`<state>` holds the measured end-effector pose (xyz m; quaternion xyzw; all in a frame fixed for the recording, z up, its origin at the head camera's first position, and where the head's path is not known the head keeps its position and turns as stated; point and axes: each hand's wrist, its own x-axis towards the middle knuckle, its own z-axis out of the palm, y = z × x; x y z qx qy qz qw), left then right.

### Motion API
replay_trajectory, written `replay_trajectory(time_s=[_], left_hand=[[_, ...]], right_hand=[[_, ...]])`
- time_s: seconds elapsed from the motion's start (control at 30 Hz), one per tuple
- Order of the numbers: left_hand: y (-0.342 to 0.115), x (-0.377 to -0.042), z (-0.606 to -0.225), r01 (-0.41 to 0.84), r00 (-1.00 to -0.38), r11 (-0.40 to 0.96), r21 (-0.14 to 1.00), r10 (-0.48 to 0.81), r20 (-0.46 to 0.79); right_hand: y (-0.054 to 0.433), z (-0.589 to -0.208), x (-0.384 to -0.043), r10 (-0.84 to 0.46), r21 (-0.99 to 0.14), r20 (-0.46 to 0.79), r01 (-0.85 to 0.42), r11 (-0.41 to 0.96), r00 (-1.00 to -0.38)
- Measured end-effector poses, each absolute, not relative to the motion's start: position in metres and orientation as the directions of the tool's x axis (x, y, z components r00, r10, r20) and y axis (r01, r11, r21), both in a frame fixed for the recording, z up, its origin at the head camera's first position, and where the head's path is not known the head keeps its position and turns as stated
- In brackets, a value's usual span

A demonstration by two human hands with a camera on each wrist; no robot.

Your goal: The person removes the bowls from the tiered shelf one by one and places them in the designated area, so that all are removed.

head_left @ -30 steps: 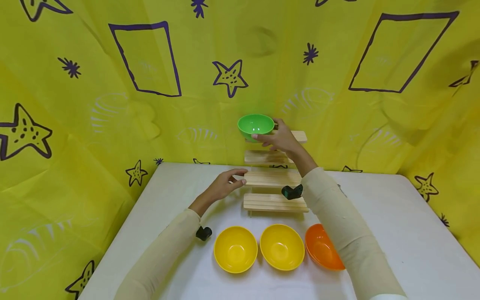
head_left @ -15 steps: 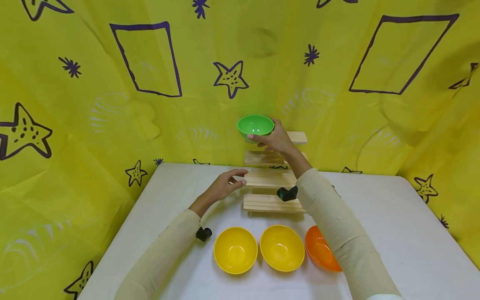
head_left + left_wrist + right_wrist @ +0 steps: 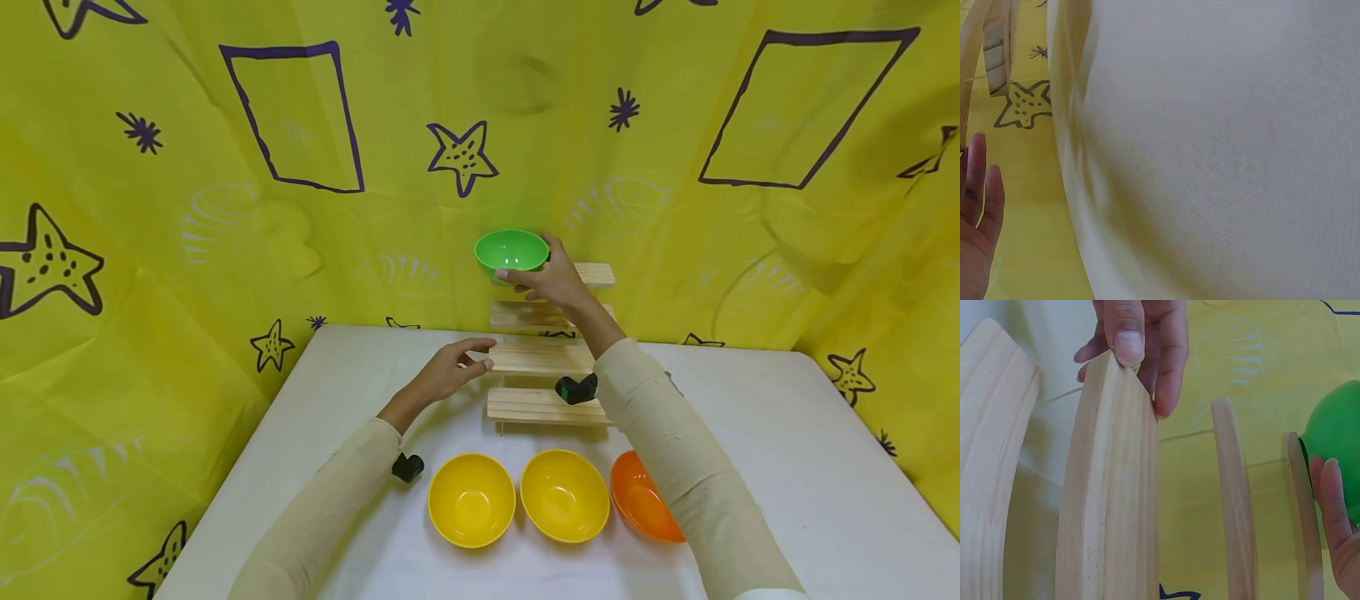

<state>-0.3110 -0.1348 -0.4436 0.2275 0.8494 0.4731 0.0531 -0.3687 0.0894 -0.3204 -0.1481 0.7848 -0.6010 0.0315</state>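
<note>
A green bowl (image 3: 512, 247) stands at the left end of the top board of a tiered wooden display stand (image 3: 543, 358). My right hand (image 3: 553, 279) holds this bowl from its right side, thumb in front and fingers behind. The right wrist view shows the green bowl (image 3: 1340, 428) with its base against the top board (image 3: 1305, 531) and my right fingertips there. Lower down, my left hand (image 3: 444, 372) pinches the left end of the stand's second board from the bottom; its thumb (image 3: 1129, 347) lies on that board (image 3: 1104, 500). Only part of the left hand (image 3: 974, 231) enters the left wrist view.
Two yellow bowls (image 3: 472, 502) and an orange bowl (image 3: 643, 500) sit in a row in front of the stand, the orange one partly behind my right sleeve (image 3: 697, 467). A white cloth covers the table (image 3: 360, 533). Yellow patterned curtains (image 3: 420, 100) enclose it.
My right hand and forearm shifted slightly left during the first half second, then stayed put. The green bowl barely moved. My left hand kept its place on the board.
</note>
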Motion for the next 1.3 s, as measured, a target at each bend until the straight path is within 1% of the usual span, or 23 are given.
replay_trajectory(time_s=[0.3,0.57,0.77,1.1,1.3], left_hand=[[-0.134,-0.311,-0.443,0.35,-0.888,0.449,0.822,0.44,0.137],[-0.135,-0.312,-0.444,0.35,-0.889,0.454,0.819,0.436,0.138],[-0.134,-0.311,-0.445,0.344,-0.891,0.456,0.821,0.436,0.13],[-0.133,-0.312,-0.445,0.361,-0.885,0.458,0.813,0.443,0.143],[-0.134,-0.312,-0.446,0.367,-0.884,0.453,0.812,0.442,0.152]], right_hand=[[0.093,-0.321,-0.368,-0.28,-0.95,0.128,-0.198,0.24,-0.951],[0.097,-0.319,-0.362,-0.306,-0.942,0.153,-0.232,0.243,-0.94],[0.102,-0.319,-0.358,-0.311,-0.943,0.142,-0.224,0.245,-0.94],[0.121,-0.314,-0.344,-0.329,-0.936,0.157,-0.247,0.25,-0.931],[0.134,-0.314,-0.337,-0.37,-0.931,0.164,-0.268,0.249,-0.914]])
